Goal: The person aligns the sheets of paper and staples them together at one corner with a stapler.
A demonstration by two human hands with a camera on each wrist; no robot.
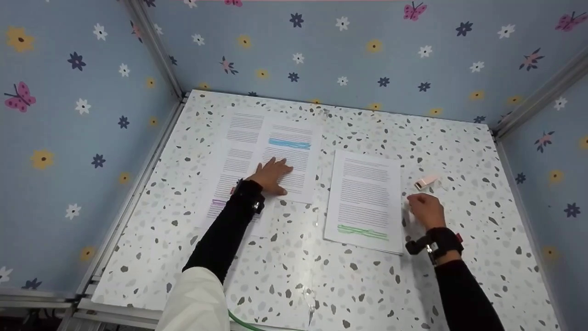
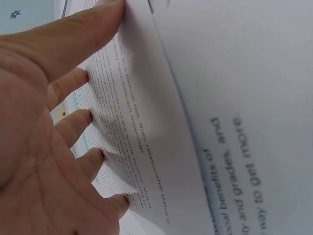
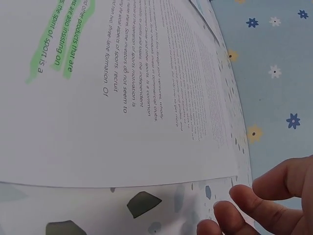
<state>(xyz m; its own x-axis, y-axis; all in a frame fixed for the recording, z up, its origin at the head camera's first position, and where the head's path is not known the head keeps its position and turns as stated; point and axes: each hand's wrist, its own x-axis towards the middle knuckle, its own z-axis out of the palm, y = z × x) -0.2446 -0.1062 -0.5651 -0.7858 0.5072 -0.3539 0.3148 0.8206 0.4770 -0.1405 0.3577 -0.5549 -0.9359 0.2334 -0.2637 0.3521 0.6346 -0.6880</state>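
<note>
My left hand lies with its fingers spread on a printed sheet that has blue highlighted lines. In the left wrist view its fingertips touch the paper, and nothing is gripped. That sheet partly overlaps other printed pages, among them one with a purple highlighted line, partly hidden by my arm. Just right of a stack of paper with green highlighted lines is my right hand. Its fingers are loosely bent and hold nothing. In the right wrist view the fingertips are close to the stack's edge.
A small pale pink object with a dark end lies on the speckled table, just beyond my right hand; its kind is unclear. Flowered panels enclose the back and sides. A green cord shows at the front edge.
</note>
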